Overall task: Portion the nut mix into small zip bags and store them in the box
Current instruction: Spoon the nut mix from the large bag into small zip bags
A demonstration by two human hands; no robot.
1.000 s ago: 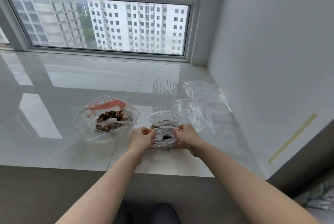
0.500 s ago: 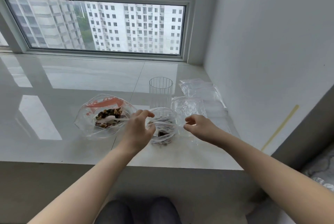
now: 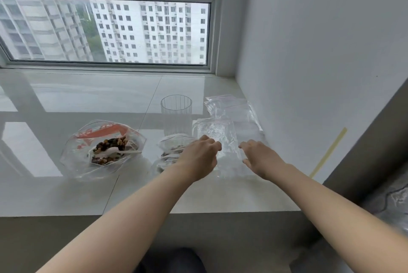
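A: Where's the nut mix?
B: In the big clear red-printed bag (image 3: 103,149) at nine o'clock on the glossy white bench (image 3: 66,105).
A: Hands?
B: Left hand (image 3: 199,155) and right hand (image 3: 261,158), fingers loosely curled, over the empty clear zip bag (image 3: 217,136).

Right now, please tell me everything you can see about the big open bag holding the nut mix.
The big bag is clear, crinkly plastic with orange print near its far rim. It sits on the glossy sill, left of both hands, mouth spread wide open. Brown nut mix lies inside, with a white spoon resting on it. Neither hand touches it.
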